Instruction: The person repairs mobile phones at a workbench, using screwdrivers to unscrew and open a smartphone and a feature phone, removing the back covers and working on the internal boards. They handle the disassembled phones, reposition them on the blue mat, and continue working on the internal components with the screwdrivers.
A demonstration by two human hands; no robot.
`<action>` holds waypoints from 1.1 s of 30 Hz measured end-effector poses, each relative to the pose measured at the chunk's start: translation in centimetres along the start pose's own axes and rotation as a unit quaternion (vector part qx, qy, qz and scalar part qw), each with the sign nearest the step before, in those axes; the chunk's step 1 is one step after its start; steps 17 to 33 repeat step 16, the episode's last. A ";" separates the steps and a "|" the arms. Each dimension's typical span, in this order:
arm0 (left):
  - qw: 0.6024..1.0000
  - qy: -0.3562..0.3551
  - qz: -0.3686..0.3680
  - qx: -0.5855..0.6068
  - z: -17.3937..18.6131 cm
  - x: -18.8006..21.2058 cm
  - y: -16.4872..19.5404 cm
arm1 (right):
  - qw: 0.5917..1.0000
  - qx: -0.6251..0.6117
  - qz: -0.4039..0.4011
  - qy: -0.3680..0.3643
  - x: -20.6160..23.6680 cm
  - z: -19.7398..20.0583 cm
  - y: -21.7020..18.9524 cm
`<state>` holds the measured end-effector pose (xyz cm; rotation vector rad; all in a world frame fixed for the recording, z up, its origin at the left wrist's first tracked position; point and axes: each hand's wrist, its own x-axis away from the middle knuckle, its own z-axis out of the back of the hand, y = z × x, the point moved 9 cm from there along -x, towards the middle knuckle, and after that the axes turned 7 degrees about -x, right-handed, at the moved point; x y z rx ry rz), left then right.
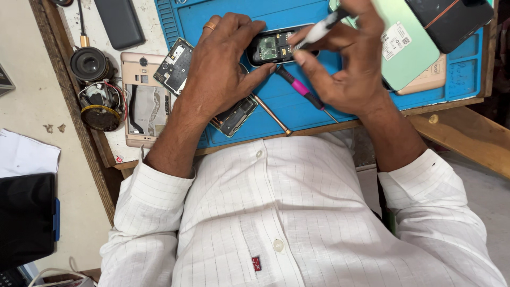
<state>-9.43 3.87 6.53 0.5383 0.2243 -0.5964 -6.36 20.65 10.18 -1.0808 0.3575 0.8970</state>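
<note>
Our left hand, a gold ring on one finger, lies curled over the small black opened phone, thumb and fingertips closed on its near end and pinning it to the blue rubber work mat; the phone's green circuit board faces up. Our right hand is closed around a slim white-and-black screwdriver, gripped between thumb and forefinger, its tip resting on the phone's exposed board.

Just below the phone, a pink-and-black handled screwdriver lies on the mat, partly under our right hand; beside it a thin brass-coloured rod tool slants toward the mat's near edge. Under our left wrist sits a dark phone frame; left of it, a loose circuit board leans on a gold phone back shell. A pale green phone lies beyond our right hand. Two round speaker parts sit at the table's left edge.
</note>
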 end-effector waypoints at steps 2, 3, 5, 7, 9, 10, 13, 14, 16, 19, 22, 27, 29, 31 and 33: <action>1.000 -0.010 0.013 0.002 -0.4 0.0 -0.1 | 1.000 -0.004 -0.022 0.020 0.3 0.7 0.4; 1.000 -0.010 0.015 0.004 -0.4 0.1 -0.2 | 0.999 0.012 -0.026 0.027 0.4 1.0 0.6; 1.000 -0.010 0.018 0.009 -0.3 0.2 -0.3 | 0.998 0.029 -0.040 0.041 0.7 1.5 1.0; 1.000 0.010 0.000 0.010 0.1 0.0 0.0 | 0.997 0.035 -0.052 0.054 1.0 2.1 1.4; 1.000 0.018 0.000 0.019 0.5 -0.2 0.1 | 0.995 0.040 -0.056 0.069 1.2 2.6 1.6; 0.999 0.017 0.009 0.029 0.5 -0.3 0.0 | 0.995 0.041 -0.057 0.076 1.4 2.8 1.8; 0.978 -0.040 0.157 0.134 -0.3 -0.1 -2.1 | 0.993 0.038 -0.065 0.093 1.7 3.2 2.1; 0.955 -0.069 0.224 0.181 -0.9 0.4 -3.0 | 0.992 0.034 -0.069 0.099 1.7 3.3 2.1; 0.926 -0.021 0.236 0.296 -0.3 0.1 -3.0 | 0.991 0.026 -0.071 0.108 1.6 3.9 2.2; 0.926 -0.021 0.236 0.296 -0.3 0.1 -3.0 | 0.991 0.026 -0.071 0.108 1.6 3.9 2.2; 0.926 -0.021 0.236 0.296 -0.3 0.1 -3.0 | 0.991 0.026 -0.071 0.108 1.6 3.9 2.2; 0.926 -0.021 0.236 0.296 -0.3 0.1 -3.0 | 0.991 0.026 -0.071 0.108 1.6 3.9 2.2; 0.926 -0.021 0.236 0.296 -0.3 0.1 -3.0 | 0.991 0.026 -0.071 0.108 1.6 3.9 2.2; 0.926 -0.021 0.236 0.296 -0.3 0.1 -3.0 | 0.991 0.026 -0.071 0.108 1.6 3.9 2.2; 0.926 -0.021 0.236 0.296 -0.3 0.1 -3.0 | 0.991 0.026 -0.071 0.108 1.6 3.9 2.2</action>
